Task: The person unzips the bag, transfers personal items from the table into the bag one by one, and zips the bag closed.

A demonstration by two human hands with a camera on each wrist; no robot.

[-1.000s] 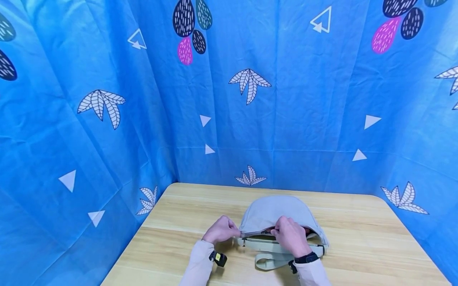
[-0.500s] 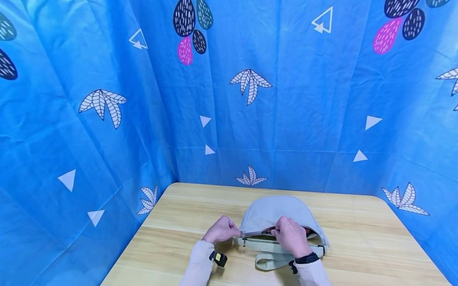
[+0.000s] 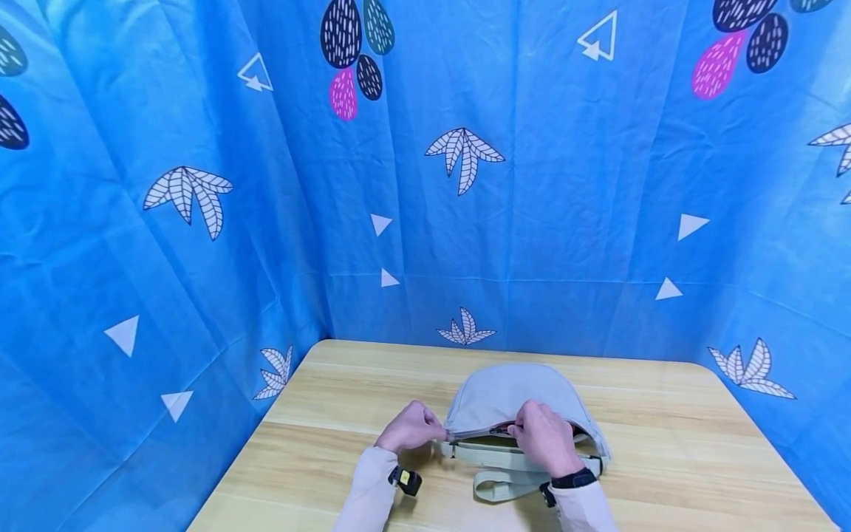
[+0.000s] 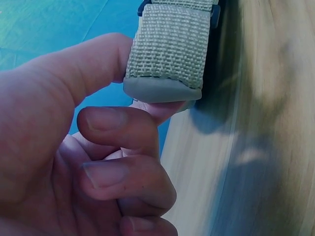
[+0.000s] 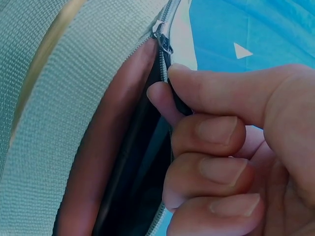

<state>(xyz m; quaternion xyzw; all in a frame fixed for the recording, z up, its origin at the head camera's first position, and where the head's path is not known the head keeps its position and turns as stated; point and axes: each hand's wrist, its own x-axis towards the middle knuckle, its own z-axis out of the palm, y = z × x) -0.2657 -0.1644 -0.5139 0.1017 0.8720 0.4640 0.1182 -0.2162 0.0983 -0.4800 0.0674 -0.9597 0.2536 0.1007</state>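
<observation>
A pale grey half-moon shoulder bag (image 3: 518, 388) lies on the wooden table, its zipped mouth toward me and partly unzipped. My left hand (image 3: 410, 428) pinches the bag's left end, where webbing meets a smooth grey end tab (image 4: 162, 89) in the left wrist view. My right hand (image 3: 545, 440) pinches the zipper pull at the edge of the opening, with its other fingers curled. The metal zipper slider (image 5: 161, 40) shows just beyond those fingertips in the right wrist view. Inside the gap are a reddish-brown item (image 5: 101, 147) and dark lining; most of the contents are hidden.
The bag's pale green webbing strap (image 3: 505, 484) runs along its front and loops onto the table (image 3: 691, 443). A blue patterned curtain (image 3: 565, 222) hangs behind the table and at both sides. Each wrist wears a black camera band.
My right hand has shifted slightly to the right along the bag's opening, the zipper pull in its fingers. The left hand keeps its hold on the bag's left end.
</observation>
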